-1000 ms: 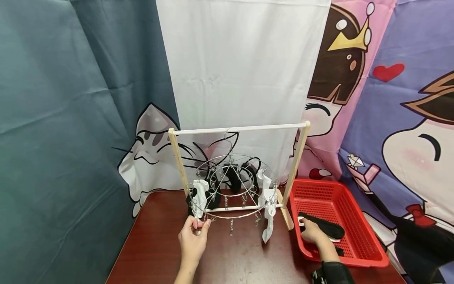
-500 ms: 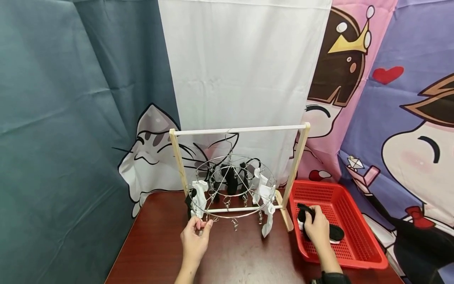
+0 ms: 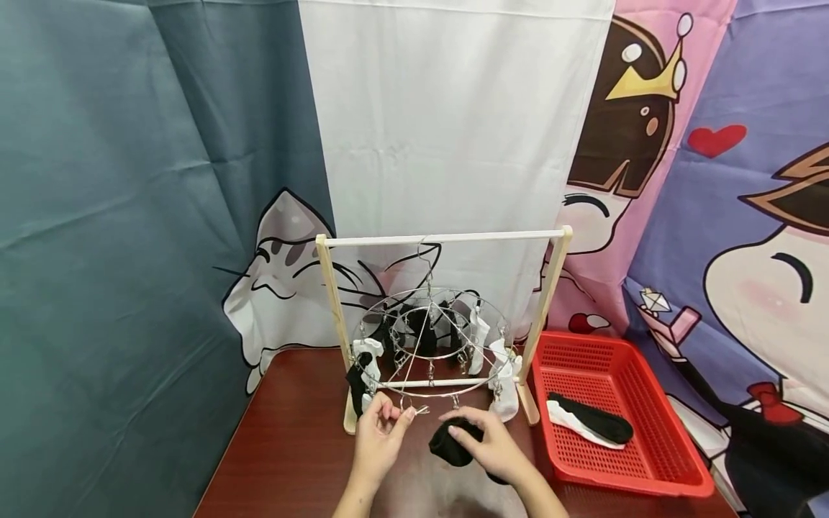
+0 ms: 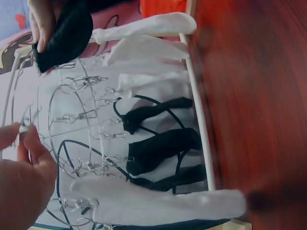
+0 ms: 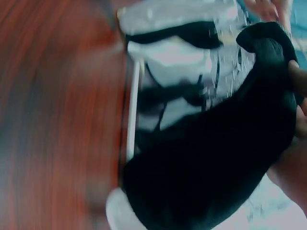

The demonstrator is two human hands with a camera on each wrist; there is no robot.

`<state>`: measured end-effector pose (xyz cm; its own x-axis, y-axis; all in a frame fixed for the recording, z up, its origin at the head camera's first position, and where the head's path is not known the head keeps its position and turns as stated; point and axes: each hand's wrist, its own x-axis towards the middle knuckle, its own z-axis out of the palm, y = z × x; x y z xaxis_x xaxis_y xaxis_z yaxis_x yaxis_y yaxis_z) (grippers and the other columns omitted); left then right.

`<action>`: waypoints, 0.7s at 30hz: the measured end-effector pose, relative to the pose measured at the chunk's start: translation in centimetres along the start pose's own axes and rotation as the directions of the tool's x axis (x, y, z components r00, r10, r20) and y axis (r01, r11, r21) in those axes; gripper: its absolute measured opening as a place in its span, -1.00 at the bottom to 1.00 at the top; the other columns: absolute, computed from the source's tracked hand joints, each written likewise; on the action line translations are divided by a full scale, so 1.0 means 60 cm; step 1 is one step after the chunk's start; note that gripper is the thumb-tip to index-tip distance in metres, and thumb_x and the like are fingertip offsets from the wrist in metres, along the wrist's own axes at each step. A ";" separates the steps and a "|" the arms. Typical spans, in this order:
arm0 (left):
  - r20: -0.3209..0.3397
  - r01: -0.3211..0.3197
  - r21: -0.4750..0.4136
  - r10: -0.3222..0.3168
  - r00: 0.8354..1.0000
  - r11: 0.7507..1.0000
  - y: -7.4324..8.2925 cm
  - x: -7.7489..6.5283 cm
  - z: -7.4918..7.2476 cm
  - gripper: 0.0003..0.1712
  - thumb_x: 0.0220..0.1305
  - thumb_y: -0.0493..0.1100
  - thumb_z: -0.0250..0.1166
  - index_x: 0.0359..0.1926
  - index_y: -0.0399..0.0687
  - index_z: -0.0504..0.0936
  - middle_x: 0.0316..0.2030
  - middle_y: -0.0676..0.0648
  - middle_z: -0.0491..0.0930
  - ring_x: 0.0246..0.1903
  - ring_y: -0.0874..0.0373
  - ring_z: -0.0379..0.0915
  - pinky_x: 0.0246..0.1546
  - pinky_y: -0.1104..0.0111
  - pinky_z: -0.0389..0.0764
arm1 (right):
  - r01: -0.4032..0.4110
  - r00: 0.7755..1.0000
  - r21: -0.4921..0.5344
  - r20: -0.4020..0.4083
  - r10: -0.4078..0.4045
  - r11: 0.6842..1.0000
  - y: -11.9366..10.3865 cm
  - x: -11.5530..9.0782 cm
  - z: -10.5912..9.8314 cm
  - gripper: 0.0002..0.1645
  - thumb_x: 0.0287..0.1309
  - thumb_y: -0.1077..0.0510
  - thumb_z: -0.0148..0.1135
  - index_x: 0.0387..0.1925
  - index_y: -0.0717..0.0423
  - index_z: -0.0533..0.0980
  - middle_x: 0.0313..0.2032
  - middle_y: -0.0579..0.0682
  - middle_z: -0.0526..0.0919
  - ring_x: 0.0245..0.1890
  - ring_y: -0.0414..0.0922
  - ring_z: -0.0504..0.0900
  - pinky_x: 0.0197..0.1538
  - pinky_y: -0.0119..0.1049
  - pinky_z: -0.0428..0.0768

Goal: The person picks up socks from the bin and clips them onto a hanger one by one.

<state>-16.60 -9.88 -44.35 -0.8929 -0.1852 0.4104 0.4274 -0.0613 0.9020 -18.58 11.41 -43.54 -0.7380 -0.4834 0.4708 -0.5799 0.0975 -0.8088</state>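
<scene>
My left hand (image 3: 378, 440) pinches a small metal clip (image 3: 422, 410) at the front of a round wire drying hanger (image 3: 427, 395). In the left wrist view the clip (image 4: 29, 117) sits between thumb and fingertips. A black sock (image 3: 452, 442) is held by my right hand (image 3: 495, 450), just right of the left hand and below the hanger's front rim. Seen from the right wrist, this sock (image 5: 206, 143) hangs long from the fingers. White socks (image 3: 505, 388) are clipped on the hanger's right side, black socks (image 3: 424, 338) at its back, and a white sock (image 3: 368, 351) with a black one (image 3: 358, 385) at left.
The hanger hooks onto the white bar (image 3: 447, 237) of a wooden stand (image 3: 547, 288) on a red-brown table (image 3: 278, 439). At right, a red plastic basket (image 3: 635, 486) contains a black sock (image 3: 599, 419) and a white sock (image 3: 576, 426). Printed curtains (image 3: 453, 129) stand close behind.
My right hand has lifted the black sock out of the basket and carried it left to the hanger's front. The left hand, still at the clip, has shifted slightly right; the hanger has turned.
</scene>
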 end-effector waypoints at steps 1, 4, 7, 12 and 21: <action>0.028 0.019 -0.018 -0.018 0.999 1.000 0.002 -0.001 -0.001 -0.52 0.09 -0.45 0.39 -0.44 -0.40 0.15 -0.49 -0.08 0.34 -0.45 0.29 0.41 -0.38 0.56 0.56 | -0.030 1.000 0.035 -0.001 0.030 0.999 -0.005 0.003 0.006 -0.80 0.23 0.39 0.19 -0.11 0.25 0.54 -0.23 0.14 0.71 -0.24 -0.24 0.65 -0.14 -0.41 0.60; 0.102 0.072 -0.039 -0.068 0.993 0.997 0.009 -0.001 -0.005 -0.51 0.10 -0.40 0.40 -0.41 -0.39 0.14 -0.48 -0.05 0.32 -0.44 0.29 0.39 -0.39 0.58 0.51 | -0.082 0.996 0.114 -0.020 0.085 0.990 -0.018 0.011 0.017 -0.84 0.23 0.38 0.20 -0.14 0.29 0.50 -0.28 0.17 0.71 -0.32 -0.28 0.64 -0.22 -0.44 0.60; 0.141 0.084 -0.014 -0.081 0.987 0.996 0.014 0.001 -0.008 -0.51 0.12 -0.36 0.40 -0.41 -0.36 0.16 -0.48 -0.01 0.33 -0.47 0.31 0.35 -0.49 0.59 0.38 | -0.056 0.998 0.140 -0.023 0.060 0.989 -0.024 0.016 0.018 -0.86 0.22 0.40 0.20 -0.17 0.32 0.51 -0.31 0.19 0.71 -0.35 -0.29 0.64 -0.26 -0.41 0.61; 0.158 0.081 -0.001 -0.080 0.984 0.997 0.017 0.003 -0.010 -0.51 0.12 -0.36 0.40 -0.42 -0.34 0.15 -0.48 -0.02 0.33 -0.49 0.32 0.32 -0.50 0.58 0.34 | 0.001 1.000 0.132 -0.019 0.002 0.991 -0.030 0.021 0.017 -0.84 0.20 0.43 0.20 -0.16 0.30 0.55 -0.28 0.15 0.71 -0.31 -0.29 0.64 -0.23 -0.38 0.62; 0.194 0.089 -0.019 -0.084 0.977 0.996 0.017 0.005 -0.012 -0.49 0.14 -0.37 0.38 -0.42 -0.35 0.11 -0.49 0.02 0.37 -0.48 0.35 0.36 -0.50 0.58 0.36 | -0.129 0.975 0.179 -0.155 0.157 0.975 0.006 0.026 0.025 -0.79 0.05 0.46 0.33 -0.21 0.35 0.61 -0.28 0.20 0.73 -0.30 -0.33 0.66 -0.21 -0.44 0.62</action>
<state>-16.36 -10.71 -43.41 -0.9360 0.0143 0.3517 0.3488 -0.0959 0.9323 -19.44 9.41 -43.63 -0.8644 -0.3216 0.3864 -0.4088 0.0022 -0.9126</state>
